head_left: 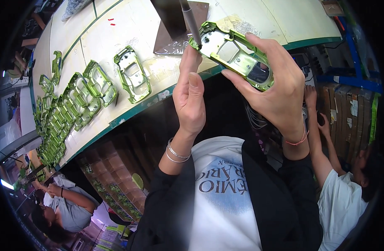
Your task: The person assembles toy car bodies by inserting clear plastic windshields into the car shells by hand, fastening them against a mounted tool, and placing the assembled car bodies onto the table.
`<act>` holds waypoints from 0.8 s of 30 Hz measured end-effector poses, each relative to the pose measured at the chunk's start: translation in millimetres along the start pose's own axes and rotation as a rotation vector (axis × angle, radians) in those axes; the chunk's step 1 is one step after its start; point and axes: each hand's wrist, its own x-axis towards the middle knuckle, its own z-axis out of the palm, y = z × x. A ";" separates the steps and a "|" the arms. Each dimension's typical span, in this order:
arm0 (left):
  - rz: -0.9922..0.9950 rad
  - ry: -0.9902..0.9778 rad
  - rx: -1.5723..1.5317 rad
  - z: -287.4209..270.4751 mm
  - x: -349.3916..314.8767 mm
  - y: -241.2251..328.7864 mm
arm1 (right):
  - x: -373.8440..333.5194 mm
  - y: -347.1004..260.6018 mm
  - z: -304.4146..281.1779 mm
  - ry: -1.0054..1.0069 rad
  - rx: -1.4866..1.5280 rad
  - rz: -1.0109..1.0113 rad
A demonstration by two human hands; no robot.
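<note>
The clearest lettering is on the front of the white T-shirt (225, 209): dark capitals over a blue print, upside down in this view. Two larger lines stand below a smaller one, and the dark jacket (279, 201) borders the shirt on both sides. Pale labels (354, 107) on the cardboard boxes (343, 113) at the right are too small to read.

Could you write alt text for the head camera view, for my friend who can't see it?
A person's right hand holds a green car-shaped shell at the edge of a pale table, the left hand close by its left end, where a grey rod reaches down. More green shells crowd the table's left side.
</note>
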 end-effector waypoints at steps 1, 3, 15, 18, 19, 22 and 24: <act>0.002 0.000 -0.001 -2.6 -1.1 -2.2 | -0.1 0.4 1.5 -0.001 0.002 0.001; 0.007 -0.003 -0.005 -3.3 -1.9 -3.2 | -0.7 -0.5 2.4 0.002 0.009 0.002; -0.016 0.035 0.074 1.9 -0.7 2.8 | 0.2 2.5 3.3 -0.016 0.005 -0.002; -0.022 0.034 0.068 0.0 -1.3 4.3 | 1.0 0.8 2.4 -0.006 0.012 -0.014; -0.022 0.035 0.072 2.7 0.3 7.0 | 1.5 0.2 1.7 -0.007 0.015 -0.016; -0.023 0.031 0.080 3.4 0.3 7.8 | 1.3 0.3 1.4 -0.004 0.000 -0.013; -0.025 0.025 0.085 2.9 -0.2 7.2 | 0.0 -0.6 1.6 -0.003 -0.008 -0.014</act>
